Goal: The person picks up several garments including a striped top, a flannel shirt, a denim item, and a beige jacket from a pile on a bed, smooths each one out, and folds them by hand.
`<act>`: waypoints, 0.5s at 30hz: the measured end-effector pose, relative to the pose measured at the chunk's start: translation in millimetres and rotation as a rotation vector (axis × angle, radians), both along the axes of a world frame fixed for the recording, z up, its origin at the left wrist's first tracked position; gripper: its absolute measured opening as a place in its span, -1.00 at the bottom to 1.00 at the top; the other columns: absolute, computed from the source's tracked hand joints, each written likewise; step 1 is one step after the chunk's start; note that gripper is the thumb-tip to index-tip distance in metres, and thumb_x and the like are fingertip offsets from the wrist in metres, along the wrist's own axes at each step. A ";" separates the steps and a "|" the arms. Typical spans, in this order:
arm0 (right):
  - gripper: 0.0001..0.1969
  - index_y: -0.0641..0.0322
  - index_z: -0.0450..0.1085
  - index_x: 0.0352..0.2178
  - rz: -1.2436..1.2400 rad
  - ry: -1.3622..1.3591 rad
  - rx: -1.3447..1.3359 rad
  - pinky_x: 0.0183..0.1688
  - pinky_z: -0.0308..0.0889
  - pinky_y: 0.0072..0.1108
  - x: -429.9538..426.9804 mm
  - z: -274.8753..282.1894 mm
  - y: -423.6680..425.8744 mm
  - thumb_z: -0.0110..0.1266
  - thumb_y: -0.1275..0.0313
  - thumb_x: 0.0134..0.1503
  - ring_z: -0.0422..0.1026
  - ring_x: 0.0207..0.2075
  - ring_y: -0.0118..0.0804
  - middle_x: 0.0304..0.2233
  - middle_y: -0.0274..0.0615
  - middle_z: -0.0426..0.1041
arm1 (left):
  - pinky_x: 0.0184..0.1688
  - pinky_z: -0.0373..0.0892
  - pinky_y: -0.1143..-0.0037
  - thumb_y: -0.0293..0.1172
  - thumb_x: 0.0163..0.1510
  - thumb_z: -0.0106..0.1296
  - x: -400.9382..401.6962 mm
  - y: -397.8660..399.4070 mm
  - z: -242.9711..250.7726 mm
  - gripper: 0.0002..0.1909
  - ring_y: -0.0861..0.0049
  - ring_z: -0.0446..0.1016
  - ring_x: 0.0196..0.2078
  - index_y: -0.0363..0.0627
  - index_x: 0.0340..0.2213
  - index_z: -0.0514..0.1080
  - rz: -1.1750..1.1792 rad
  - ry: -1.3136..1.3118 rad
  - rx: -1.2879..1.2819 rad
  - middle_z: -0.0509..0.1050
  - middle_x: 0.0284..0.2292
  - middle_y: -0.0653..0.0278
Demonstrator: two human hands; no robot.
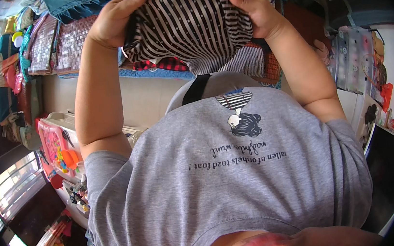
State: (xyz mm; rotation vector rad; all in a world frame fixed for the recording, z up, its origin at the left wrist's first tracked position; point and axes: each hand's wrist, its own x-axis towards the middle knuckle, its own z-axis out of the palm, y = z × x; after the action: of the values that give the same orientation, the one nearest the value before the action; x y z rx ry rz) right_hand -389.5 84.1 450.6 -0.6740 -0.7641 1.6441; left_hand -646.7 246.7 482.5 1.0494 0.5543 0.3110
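Observation:
A black-and-white striped cloth (185, 22), dotted along some of its stripes, is stretched between my two hands at the top of the view. My left hand (112, 21) grips its left edge, with the thumb lying on top. On the opposite side, my right hand (257, 12) pinches a gathered, folded part of the same fabric. The fingers of both hands are mostly hidden behind the cloth. Below it, a red-and-black checked cloth (161, 64) shows on the bed's edge. Teal fabric (74, 2) lies beyond my hands.
A bed with a brown tile mat (74, 40) and a blue quilted edge (169, 74) runs across in front. At left stands a pink tray (53, 139) with small colourful pieces. Clear plastic drawers (351, 54) and a dark screen (392, 170) are at right.

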 end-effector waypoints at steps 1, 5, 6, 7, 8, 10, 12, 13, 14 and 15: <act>-0.57 0.38 0.38 -0.19 -0.013 -0.011 -0.053 -0.30 0.49 -0.48 1.6 1.0 2.1 0.06 0.17 0.09 0.53 -0.34 -0.26 -0.30 -0.06 0.51 | -0.13 0.45 0.42 -0.19 0.16 -0.11 -3.5 2.3 2.1 -0.54 0.37 0.52 -0.25 -0.40 -0.10 0.33 0.001 -0.050 0.040 0.48 -0.21 0.03; -0.58 0.37 0.40 -0.22 0.076 0.171 -0.139 -0.32 0.50 -0.46 -1.9 -9.3 19.5 0.00 0.15 0.12 0.54 -0.37 -0.25 -0.32 -0.04 0.51 | -0.03 0.39 0.32 -0.07 0.15 -0.17 10.9 -9.6 -33.7 -0.48 0.30 0.47 -0.13 -0.29 -0.05 0.31 -0.076 -0.456 -0.158 0.43 -0.11 0.06; -0.58 0.37 0.40 -0.22 0.079 0.205 -0.132 -0.32 0.50 -0.45 -2.5 -11.2 23.2 -0.02 0.15 0.14 0.54 -0.36 -0.23 -0.32 -0.04 0.51 | -0.02 0.38 0.32 -0.06 0.15 -0.18 19.5 -16.4 -49.7 -0.47 0.30 0.46 -0.12 -0.28 -0.05 0.31 -0.013 -0.468 -0.224 0.43 -0.11 0.06; -0.58 0.37 0.40 -0.22 0.076 0.197 -0.134 -0.32 0.50 -0.45 -1.6 -14.7 27.4 -0.02 0.15 0.14 0.54 -0.36 -0.23 -0.32 -0.04 0.51 | -0.02 0.37 0.31 -0.04 0.15 -0.19 29.0 -24.2 -66.6 -0.47 0.29 0.46 -0.11 -0.27 -0.04 0.31 0.043 -0.485 -0.300 0.42 -0.10 0.06; -0.60 0.36 0.40 -0.23 0.006 0.240 -0.193 -0.32 0.50 -0.43 0.3 -19.6 30.5 -0.04 0.17 0.15 0.54 -0.37 -0.22 -0.32 -0.03 0.51 | -0.01 0.37 0.30 -0.03 0.15 -0.19 38.1 -31.3 -81.5 -0.46 0.29 0.45 -0.10 -0.26 -0.04 0.31 0.094 -0.492 -0.373 0.42 -0.09 0.07; -0.64 0.35 0.40 -0.27 -0.048 0.247 -0.269 -0.32 0.50 -0.36 10.5 -27.5 32.5 -0.06 0.20 0.17 0.53 -0.38 -0.18 -0.33 -0.02 0.51 | 0.00 0.35 0.29 -0.01 0.15 -0.21 47.8 -44.8 -105.4 -0.45 0.28 0.44 -0.08 -0.25 -0.03 0.30 0.189 -0.507 -0.504 0.41 -0.08 0.07; -0.63 0.37 0.38 -0.25 -0.097 0.245 -0.412 -0.27 0.48 -0.30 20.6 -42.9 26.6 -0.08 0.20 0.18 0.53 -0.36 -0.15 -0.32 0.01 0.51 | 0.02 0.34 0.28 0.01 0.14 -0.22 50.8 -55.1 -124.4 -0.44 0.27 0.42 -0.06 -0.23 -0.02 0.30 0.249 -0.531 -0.623 0.40 -0.06 0.08; -0.63 0.38 0.38 -0.24 -0.140 0.246 -0.470 -0.24 0.47 -0.29 19.3 -47.2 21.1 -0.09 0.21 0.18 0.53 -0.34 -0.14 -0.32 0.02 0.50 | 0.02 0.33 0.27 0.02 0.14 -0.23 48.0 -59.9 -132.3 -0.43 0.26 0.42 -0.05 -0.22 -0.02 0.30 0.256 -0.554 -0.676 0.39 -0.05 0.08; -0.61 0.41 0.36 -0.22 -0.147 0.259 -0.485 -0.22 0.47 -0.28 22.5 -57.5 14.3 -0.10 0.20 0.19 0.52 -0.30 -0.12 -0.29 0.05 0.49 | 0.03 0.33 0.26 0.03 0.14 -0.24 44.6 -64.9 -140.1 -0.42 0.26 0.41 -0.04 -0.21 -0.01 0.29 0.237 -0.589 -0.728 0.39 -0.05 0.08; -0.58 0.43 0.35 -0.21 -0.153 0.286 -0.511 -0.21 0.46 -0.28 19.1 -61.1 7.6 -0.12 0.18 0.20 0.51 -0.26 -0.11 -0.28 0.07 0.48 | 0.04 0.32 0.26 0.04 0.14 -0.25 38.4 -70.9 -149.0 -0.42 0.25 0.41 -0.03 -0.20 -0.01 0.29 0.209 -0.629 -0.778 0.38 -0.04 0.09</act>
State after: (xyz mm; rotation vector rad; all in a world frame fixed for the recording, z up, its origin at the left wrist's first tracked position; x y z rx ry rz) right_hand -370.4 91.8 389.5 -0.8054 -0.0772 1.7559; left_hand -608.4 175.8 333.5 0.1117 0.1707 0.5283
